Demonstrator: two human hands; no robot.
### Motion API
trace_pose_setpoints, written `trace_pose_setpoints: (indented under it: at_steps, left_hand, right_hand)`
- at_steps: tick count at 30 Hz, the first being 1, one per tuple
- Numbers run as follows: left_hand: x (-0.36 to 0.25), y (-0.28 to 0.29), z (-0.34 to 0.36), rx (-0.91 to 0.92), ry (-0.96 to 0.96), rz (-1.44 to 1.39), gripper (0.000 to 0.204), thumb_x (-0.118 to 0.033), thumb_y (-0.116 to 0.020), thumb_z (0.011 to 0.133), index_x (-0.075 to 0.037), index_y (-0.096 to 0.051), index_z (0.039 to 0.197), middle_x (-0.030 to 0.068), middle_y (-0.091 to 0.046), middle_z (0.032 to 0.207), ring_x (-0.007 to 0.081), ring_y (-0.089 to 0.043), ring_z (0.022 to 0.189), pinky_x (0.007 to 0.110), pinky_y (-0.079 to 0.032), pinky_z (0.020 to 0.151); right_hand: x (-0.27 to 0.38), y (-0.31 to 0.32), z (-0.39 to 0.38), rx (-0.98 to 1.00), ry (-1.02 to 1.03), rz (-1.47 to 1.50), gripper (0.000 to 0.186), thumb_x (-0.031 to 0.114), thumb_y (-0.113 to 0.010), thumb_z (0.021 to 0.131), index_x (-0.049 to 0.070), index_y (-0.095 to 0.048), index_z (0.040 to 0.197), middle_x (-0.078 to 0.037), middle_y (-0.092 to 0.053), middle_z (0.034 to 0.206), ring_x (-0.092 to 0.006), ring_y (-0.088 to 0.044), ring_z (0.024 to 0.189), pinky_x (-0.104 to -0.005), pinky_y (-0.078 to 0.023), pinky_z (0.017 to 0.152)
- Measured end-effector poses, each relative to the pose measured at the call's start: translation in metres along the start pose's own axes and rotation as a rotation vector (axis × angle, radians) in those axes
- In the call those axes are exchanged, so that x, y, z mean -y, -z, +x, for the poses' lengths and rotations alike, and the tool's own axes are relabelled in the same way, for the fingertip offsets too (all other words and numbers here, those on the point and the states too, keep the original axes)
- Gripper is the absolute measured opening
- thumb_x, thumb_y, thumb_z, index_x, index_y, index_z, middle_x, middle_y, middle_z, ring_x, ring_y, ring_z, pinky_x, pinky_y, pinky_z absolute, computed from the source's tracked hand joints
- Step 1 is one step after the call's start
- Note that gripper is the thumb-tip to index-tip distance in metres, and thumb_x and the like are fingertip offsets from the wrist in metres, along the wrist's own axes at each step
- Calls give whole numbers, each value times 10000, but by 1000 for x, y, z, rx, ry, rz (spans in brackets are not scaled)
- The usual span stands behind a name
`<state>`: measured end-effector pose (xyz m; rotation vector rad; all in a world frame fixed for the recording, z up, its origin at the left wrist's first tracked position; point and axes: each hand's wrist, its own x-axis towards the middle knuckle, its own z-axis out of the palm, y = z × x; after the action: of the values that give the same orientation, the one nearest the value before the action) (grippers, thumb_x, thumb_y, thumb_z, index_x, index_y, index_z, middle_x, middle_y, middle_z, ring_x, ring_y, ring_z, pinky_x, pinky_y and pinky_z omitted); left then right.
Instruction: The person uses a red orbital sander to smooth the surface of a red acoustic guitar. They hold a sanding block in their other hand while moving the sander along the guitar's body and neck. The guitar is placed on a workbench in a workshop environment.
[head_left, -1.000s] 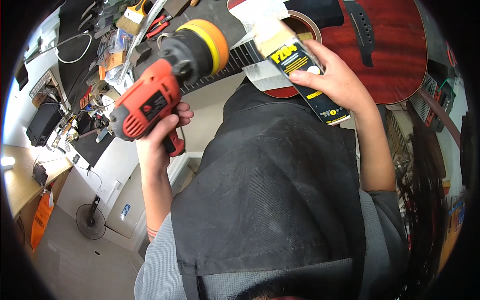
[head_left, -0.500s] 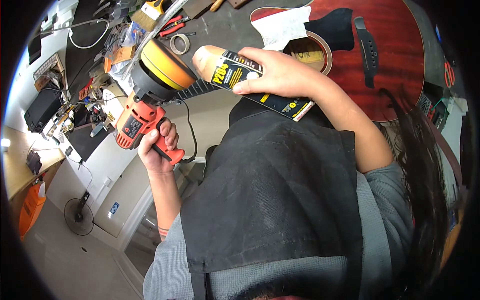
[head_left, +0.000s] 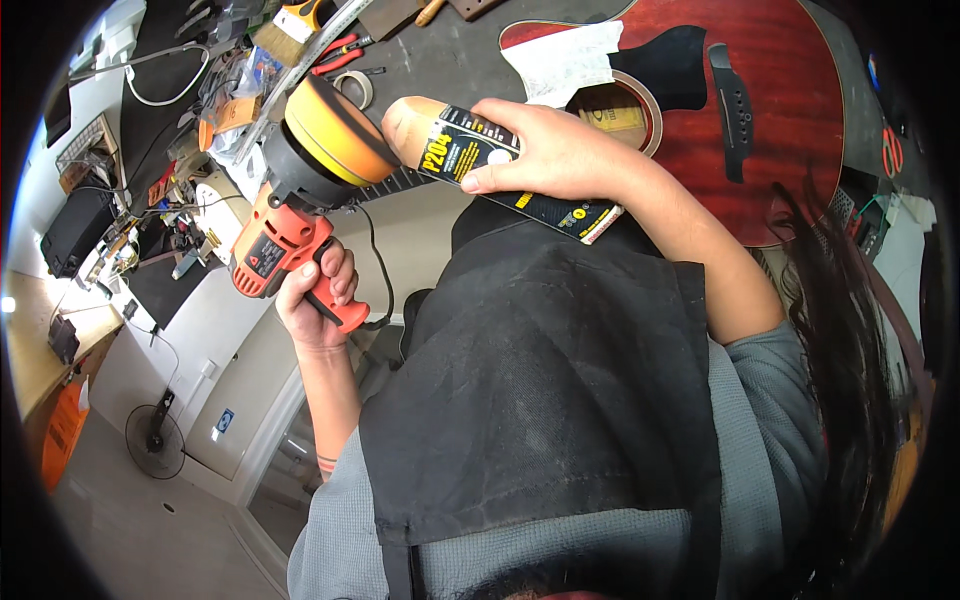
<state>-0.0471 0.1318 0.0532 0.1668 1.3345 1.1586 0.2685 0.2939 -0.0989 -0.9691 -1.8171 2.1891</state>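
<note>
Swung leftward over the past second, the black bottle (head_left: 462,152) now has its tan end right beside the yellow-orange pad (head_left: 335,135) of the red polisher (head_left: 272,245); whether they touch, I can't tell. Left hand (head_left: 325,285) grips the polisher's handle, right hand (head_left: 545,150) wraps the bottle, and beyond lies a red guitar (head_left: 790,100) on the worktop (head_left: 430,60).

The guitar (head_left: 785,110) is cropped above, its neck (head_left: 402,182) partly behind the bottle (head_left: 458,152).
</note>
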Motion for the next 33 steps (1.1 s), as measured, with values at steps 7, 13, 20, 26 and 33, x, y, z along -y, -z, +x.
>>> trace_pose_setpoints:
  at_steps: [7, 13, 20, 26, 33]
  left_hand:
    - [-2, -3, 3, 2, 9, 31, 555, -118, -709, 972, 73, -501, 1450, 78, -560, 907, 134, -534, 672, 241, -535, 526]
    - [-5, -1, 5, -12, 42, 85, 581, -149, -719, 947, 68, -522, 1449, 83, -578, 915, 157, -542, 688, 267, -498, 541]
    - [-3, -24, 8, -101, -22, 485, 544, -95, -692, 928, 94, -634, 1435, 185, -766, 1063, 281, -767, 886, 373, -622, 767]
    - [5, -74, 0, -218, 203, 1054, 357, -46, -744, 966, 1, -755, 1320, 98, -818, 1048, 180, -785, 922, 363, -615, 830]
    - [28, -114, 9, 118, -178, 1575, 642, -16, -823, 962, -43, -634, 1575, 148, -695, 1579, 283, -717, 1401, 406, -534, 1201]
  right_hand:
    - [-1, -3, -3, -46, -11, -21, 814, 573, -906, 928, 3, -650, 1450, -193, -797, 1158, -291, -799, 1086, -402, -608, 961]
    - [-4, -4, -5, -72, -5, -3, 836, 578, -910, 922, -4, -646, 1461, -203, -786, 1175, -296, -794, 1100, -407, -606, 965]
    - [-36, 6, -46, -149, 29, 265, 753, 369, -916, 986, -37, -606, 1540, -135, -757, 1342, -201, -716, 1233, -353, -566, 1079]
    - [-61, 45, -100, -417, -62, 260, 667, 339, -863, 1031, -5, -610, 1543, -91, -745, 1322, -135, -706, 1194, -320, -565, 1058]
    - [-70, 40, -103, -505, -26, 307, 677, 390, -863, 1035, -1, -610, 1527, -95, -770, 1261, -126, -736, 1108, -296, -592, 952]
